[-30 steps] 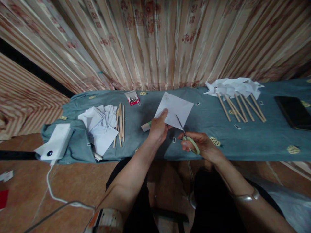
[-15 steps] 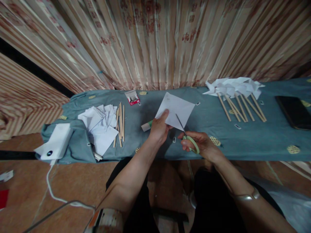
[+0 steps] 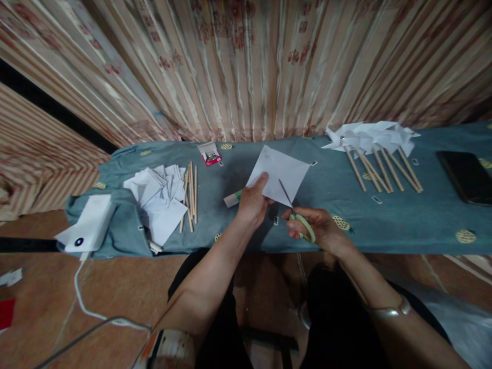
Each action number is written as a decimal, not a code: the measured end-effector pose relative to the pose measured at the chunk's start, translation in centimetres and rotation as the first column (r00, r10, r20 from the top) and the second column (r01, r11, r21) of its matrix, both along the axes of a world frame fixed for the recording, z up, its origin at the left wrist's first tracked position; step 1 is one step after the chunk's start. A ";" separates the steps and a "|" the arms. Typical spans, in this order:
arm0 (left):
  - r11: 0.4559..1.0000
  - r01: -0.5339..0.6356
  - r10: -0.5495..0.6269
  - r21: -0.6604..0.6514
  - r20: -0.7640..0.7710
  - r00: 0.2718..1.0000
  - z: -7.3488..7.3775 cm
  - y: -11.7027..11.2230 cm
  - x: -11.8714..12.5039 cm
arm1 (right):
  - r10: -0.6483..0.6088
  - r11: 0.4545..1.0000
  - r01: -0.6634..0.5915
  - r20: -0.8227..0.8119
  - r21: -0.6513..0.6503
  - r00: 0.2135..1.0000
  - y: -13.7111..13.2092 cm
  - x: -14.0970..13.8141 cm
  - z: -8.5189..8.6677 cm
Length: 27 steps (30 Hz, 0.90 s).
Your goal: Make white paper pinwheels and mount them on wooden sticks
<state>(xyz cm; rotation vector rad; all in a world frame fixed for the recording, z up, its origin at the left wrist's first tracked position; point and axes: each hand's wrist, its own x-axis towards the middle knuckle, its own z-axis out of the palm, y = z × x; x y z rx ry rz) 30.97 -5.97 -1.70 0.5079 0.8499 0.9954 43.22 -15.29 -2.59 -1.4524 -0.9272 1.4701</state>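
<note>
Between thumb and fingers, my left hand [image 3: 254,202] grips a white square sheet of paper [image 3: 282,166] near its left corner, holding it above the cloth. My right hand [image 3: 317,225] is closed round the light green handles of a pair of scissors [image 3: 307,233]. One dark blade lies over the paper, pointing from its lower corner toward the middle; the other blade is hidden. Under my left hand lies a small white and green object [image 3: 232,199], partly covered.
White paper squares [image 3: 159,192] and wooden sticks [image 3: 191,197] lie left, near a red box of small metal pieces [image 3: 209,154]. Several paper pinwheels [image 3: 374,138] on sticks and a dark phone-like slab [image 3: 465,177] lie right. A white device [image 3: 88,223] trails a cable.
Hardly anything differs. The paper, scissors and both hands keep nearly the same position, with only a slight shift of the whole view.
</note>
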 end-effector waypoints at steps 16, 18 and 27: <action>1.000 -0.005 0.005 0.008 0.002 1.000 -0.1 0.0 -0.1 | -0.010 1.000 0.010 -0.008 0.004 1.000 0.1 -0.2 0.3; 1.000 0.003 -0.003 0.009 0.000 1.000 -0.1 0.0 -0.1 | -0.010 1.000 0.010 -0.003 0.003 1.000 0.1 -0.2 0.2; 0.999 0.023 -0.023 0.024 0.002 1.000 -0.1 -0.2 -0.1 | -0.002 1.000 0.002 0.003 0.011 1.000 0.0 0.0 -0.1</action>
